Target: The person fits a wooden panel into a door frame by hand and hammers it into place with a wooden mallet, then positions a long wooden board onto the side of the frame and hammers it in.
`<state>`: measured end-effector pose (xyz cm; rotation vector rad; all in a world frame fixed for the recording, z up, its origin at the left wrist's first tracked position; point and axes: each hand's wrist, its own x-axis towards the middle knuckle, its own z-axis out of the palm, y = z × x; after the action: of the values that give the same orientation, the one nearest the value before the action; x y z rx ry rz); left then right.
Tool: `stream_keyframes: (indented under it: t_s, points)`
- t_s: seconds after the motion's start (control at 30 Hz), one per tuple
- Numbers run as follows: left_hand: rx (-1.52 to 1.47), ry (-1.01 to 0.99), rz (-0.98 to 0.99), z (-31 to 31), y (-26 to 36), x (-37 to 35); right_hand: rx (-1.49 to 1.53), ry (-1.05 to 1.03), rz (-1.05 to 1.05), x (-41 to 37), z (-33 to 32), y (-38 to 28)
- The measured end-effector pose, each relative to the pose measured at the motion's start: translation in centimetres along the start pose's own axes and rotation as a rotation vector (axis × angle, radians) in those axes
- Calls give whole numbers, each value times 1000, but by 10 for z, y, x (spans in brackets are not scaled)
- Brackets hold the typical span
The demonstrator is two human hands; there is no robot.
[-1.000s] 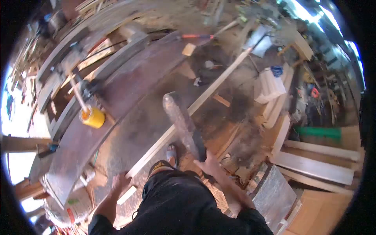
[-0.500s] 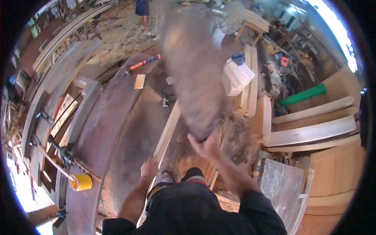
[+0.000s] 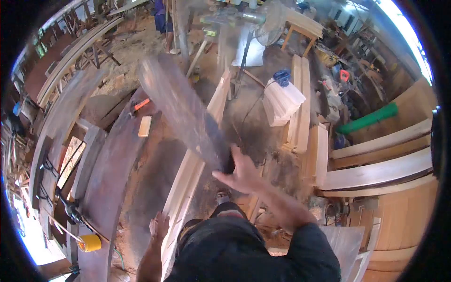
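Two hands, one dark board (image 3: 181, 113), one pale plank (image 3: 187, 184).
Right hand (image 3: 240, 173) grips the dark board, which points up-left; left hand (image 3: 159, 226) lies spread on the pale plank.

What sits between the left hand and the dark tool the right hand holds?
The pale plank, head view: left hand at its near edge, dark tool in the right hand just beyond it.

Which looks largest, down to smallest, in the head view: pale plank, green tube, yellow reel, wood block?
1. pale plank
2. green tube
3. yellow reel and wood block: these look alike, so they are not ranked.
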<state>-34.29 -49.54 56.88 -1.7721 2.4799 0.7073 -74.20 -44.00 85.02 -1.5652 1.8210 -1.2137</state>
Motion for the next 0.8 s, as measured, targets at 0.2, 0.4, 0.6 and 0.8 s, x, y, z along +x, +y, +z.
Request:
stream_keyframes:
  t_s: [0.2, 0.4, 0.6, 0.8]
  points:
    - [-66, -3, -193, -17, 93, 65, 17, 330, -194, 111, -49, 23]
    - [69, 41, -158, 5, 89, 73, -393, -291, 453, 55, 11, 249]
    - [69, 11, -251, -7, 103, 85, -61, -107, 235, 81, -23, 239]
    - [56, 15, -278, 0, 92, 75, 67, 229, -93, 185, -159, 81]
